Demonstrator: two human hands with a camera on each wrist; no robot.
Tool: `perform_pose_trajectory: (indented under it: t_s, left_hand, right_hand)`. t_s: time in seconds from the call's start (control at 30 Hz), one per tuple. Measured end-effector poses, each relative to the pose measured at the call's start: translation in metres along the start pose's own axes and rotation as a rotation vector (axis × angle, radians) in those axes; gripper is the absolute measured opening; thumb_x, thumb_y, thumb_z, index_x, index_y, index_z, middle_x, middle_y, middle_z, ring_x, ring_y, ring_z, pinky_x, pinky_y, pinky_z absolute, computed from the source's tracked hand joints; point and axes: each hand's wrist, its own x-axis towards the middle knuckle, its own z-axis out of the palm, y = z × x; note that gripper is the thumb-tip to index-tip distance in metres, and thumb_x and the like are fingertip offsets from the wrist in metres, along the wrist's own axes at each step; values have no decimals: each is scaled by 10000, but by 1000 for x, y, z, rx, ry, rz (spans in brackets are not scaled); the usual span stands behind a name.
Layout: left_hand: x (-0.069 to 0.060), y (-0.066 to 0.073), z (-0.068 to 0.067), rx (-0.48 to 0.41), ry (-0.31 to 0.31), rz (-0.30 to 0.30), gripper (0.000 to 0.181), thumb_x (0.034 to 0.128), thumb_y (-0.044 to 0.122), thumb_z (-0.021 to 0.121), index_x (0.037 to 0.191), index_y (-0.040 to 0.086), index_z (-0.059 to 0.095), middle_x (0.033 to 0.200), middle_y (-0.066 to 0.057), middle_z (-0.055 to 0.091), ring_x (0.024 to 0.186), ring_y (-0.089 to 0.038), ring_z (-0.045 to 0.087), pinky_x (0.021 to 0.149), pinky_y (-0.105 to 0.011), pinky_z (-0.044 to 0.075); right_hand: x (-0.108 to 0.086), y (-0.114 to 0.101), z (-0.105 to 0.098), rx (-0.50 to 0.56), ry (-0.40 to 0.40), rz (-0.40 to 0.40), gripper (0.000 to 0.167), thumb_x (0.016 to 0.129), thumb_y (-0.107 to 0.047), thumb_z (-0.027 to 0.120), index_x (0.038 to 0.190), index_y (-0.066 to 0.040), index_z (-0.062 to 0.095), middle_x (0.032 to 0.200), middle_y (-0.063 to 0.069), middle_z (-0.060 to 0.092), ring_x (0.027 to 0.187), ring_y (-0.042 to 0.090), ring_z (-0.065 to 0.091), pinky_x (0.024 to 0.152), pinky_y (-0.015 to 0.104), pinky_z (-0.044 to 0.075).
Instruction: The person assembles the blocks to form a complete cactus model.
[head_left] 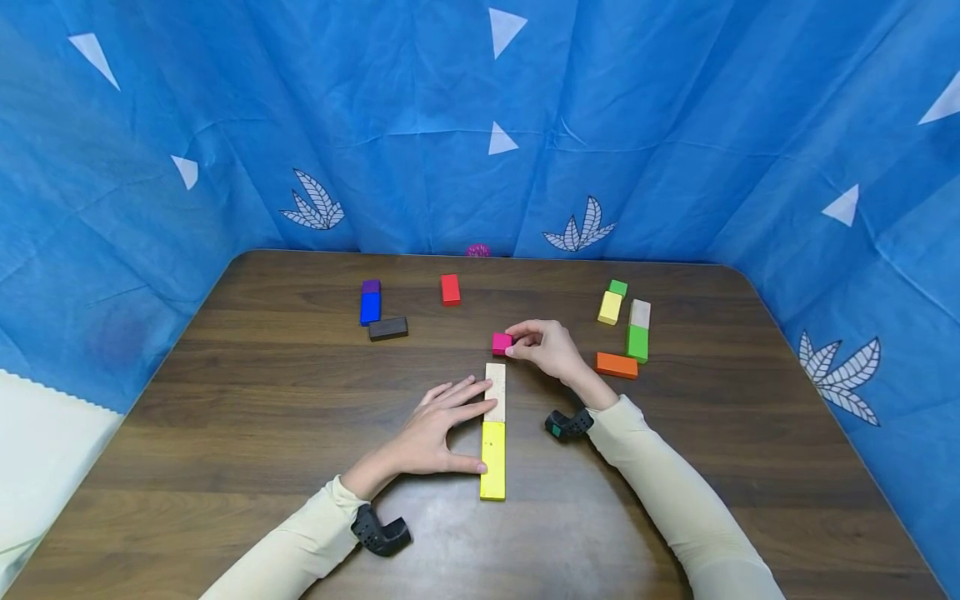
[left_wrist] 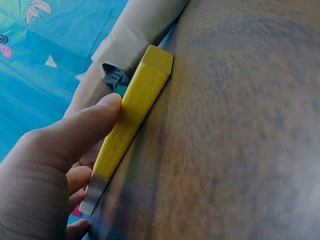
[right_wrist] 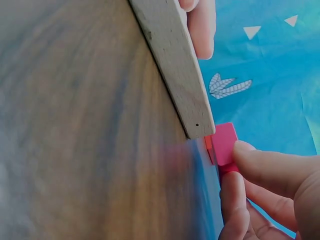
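Head view: right grip point(head_left: 549, 348) pinches pink cuboid point(head_left: 500, 343); splayed left grip point(head_left: 435, 432) touches wooden bar point(head_left: 497, 393).

Pink block point(head_left: 501, 344), narrow gap, cream block point(head_left: 500, 392)

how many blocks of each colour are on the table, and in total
Pink block: 1
Cream block: 1
Bright yellow block: 1
Pale yellow block: 1
White block: 1
Green blocks: 2
Orange block: 1
Red block: 1
Blue block: 1
Purple block: 1
Black block: 1
Total: 12
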Motion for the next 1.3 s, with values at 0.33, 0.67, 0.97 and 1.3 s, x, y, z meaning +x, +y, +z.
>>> perform_pose_trajectory:
  t_s: [0.33, 0.67, 0.97, 1.3]
  left_hand:
    - [-1, 0, 1, 3, -4, 0, 855, 736, 522, 786, 1453, 165, 488, 1585, -7, 348, 1485, -302, 268, 1149, -587, 205]
    - [-1, -1, 0, 1, 3, 3, 856, 732, 519, 790, 1450, 161, 492, 1585, -11, 348, 1482, -307, 272, 1144, -589, 209]
    - [-1, 0, -1, 3, 6, 6, 857, 734, 525, 787, 1450, 159, 492, 1584, -11, 349, 1483, -305, 272, 1146, -586, 210]
    - [-1, 0, -1, -7, 6, 0, 856, 728, 526, 789, 1449, 169, 495, 1583, -8, 352, 1484, -304, 268, 1140, -597, 211]
  right_hand:
    - [-5, -1, 2, -13, -60, -9, 300, 829, -93, 765, 1118, -27, 719, 887, 119, 713, 719, 154, 597, 628, 235, 474]
    - [-6, 0, 2, -55, -94, -50, 314, 836, -94, 759, 1139, -27, 711, 897, 107, 708, 719, 148, 592, 605, 233, 454]
    - [-6, 0, 2, -87, -97, -82, 302, 845, -89, 749, 1137, -20, 711, 935, 114, 703, 747, 142, 615, 625, 229, 460]
    - [-10, -3, 3, -92, -100, -96, 339, 861, -104, 740, 1187, -20, 693, 1082, 142, 688, 862, 182, 680, 750, 274, 539]
